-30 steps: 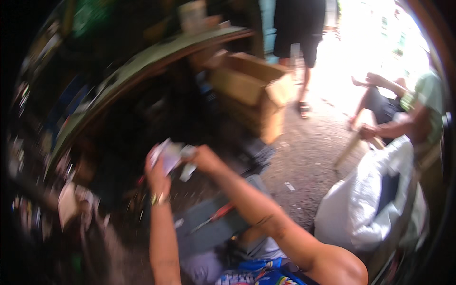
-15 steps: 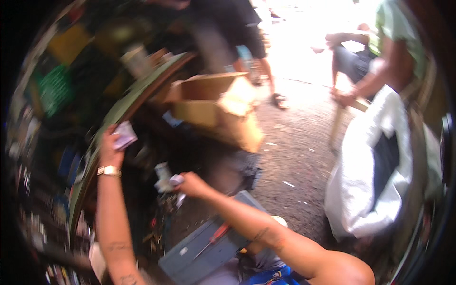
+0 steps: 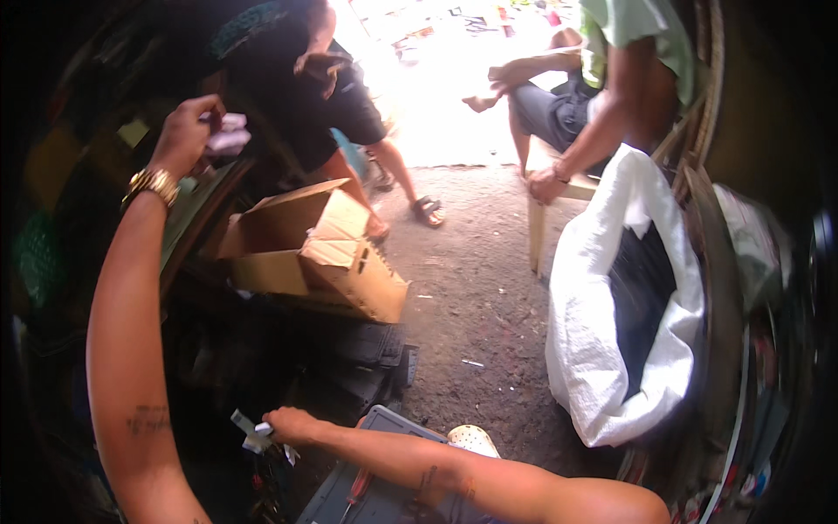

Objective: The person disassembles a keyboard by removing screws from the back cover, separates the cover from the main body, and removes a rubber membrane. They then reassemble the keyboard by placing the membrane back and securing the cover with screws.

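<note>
My left hand [image 3: 183, 138], with a gold-coloured watch [image 3: 153, 185] on its wrist, is raised at the upper left. Its fingers are closed on a pale purple bundle [image 3: 229, 134], too blurred to tell its kind. Lower down, my right hand [image 3: 293, 426] grips a small whitish piece [image 3: 262, 430], partly hidden by the fingers. Beneath my right forearm lies a grey plastic panel [image 3: 393, 421], with a red-handled screwdriver [image 3: 358, 486] on it.
An open cardboard box [image 3: 353, 284] stands ahead. A white sack [image 3: 580, 349] with dark contents is at right. One person [image 3: 297, 87] in black stands beyond the box; another person [image 3: 642, 87] in pale green sits at the far right. A green-topped table [image 3: 188, 205] runs along the left.
My left hand has risen and moved away with the purple bundle. My right hand has gone lower and left in view. The whole view has turned, shifting box and sack leftward.
</note>
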`<state>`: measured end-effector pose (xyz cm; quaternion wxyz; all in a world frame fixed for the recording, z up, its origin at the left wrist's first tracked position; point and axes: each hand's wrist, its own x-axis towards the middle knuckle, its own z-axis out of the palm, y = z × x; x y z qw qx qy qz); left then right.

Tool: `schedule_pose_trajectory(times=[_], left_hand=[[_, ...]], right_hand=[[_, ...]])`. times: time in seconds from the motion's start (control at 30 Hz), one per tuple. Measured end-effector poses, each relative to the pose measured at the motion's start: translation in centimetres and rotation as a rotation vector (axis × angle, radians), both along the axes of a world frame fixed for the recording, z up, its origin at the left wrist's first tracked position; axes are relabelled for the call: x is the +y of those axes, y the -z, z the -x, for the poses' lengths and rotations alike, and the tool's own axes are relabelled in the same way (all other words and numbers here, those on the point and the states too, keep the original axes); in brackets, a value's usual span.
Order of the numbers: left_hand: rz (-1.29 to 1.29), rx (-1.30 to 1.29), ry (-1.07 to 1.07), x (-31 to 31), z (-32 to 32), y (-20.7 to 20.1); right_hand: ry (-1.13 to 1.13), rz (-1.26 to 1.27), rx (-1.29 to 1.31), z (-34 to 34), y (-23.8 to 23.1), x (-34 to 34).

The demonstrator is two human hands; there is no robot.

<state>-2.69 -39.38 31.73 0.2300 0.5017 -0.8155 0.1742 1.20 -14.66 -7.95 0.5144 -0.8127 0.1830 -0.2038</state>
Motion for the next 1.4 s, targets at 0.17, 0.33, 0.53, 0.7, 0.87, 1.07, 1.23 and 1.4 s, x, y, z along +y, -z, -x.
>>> schedule_pose_trajectory(times=[0.17,0.33,0.53,0.7,0.87,1.07,1.23,1.4], left_hand=[[0.147,0.315,-0.154,-1.2,1.7,0.7],[0.261,0.470,-0.157,-4.1,4.8,2.3],[0.145,0.540,-0.127,-4.9,7.2,2.9],[0.084,0.428,-0.220,-3.8,9.2,1.8],[-0.222,0.710,0.122,-0.3,9.0,0.7],[-0.219,0.537,-0.136,11.1,-4.6,4.8],[-0.692,0.588,-0.623,29.7,-17.7,17.9],[-0.744,1.583,-0.122,41.4,-18.2,29.7]], right_hand=[[-0.013,-0.010,-0.022,0.7,-0.1,0.1],[-0.049,-0.037,0.003,0.7,-0.3,0.1],[-0.050,-0.064,-0.016,-0.1,0.1,0.9],[-0.023,-0.235,-0.177,0.1,0.5,2.0],[-0.029,-0.126,-0.109,-1.2,0.7,1.7],[-0.092,-0.773,-0.506,-1.4,0.6,-1.3],[-0.209,-0.761,-0.371,1.7,-1.3,-1.6],[-0.268,-0.647,-0.179,1.4,-3.2,0.8]])
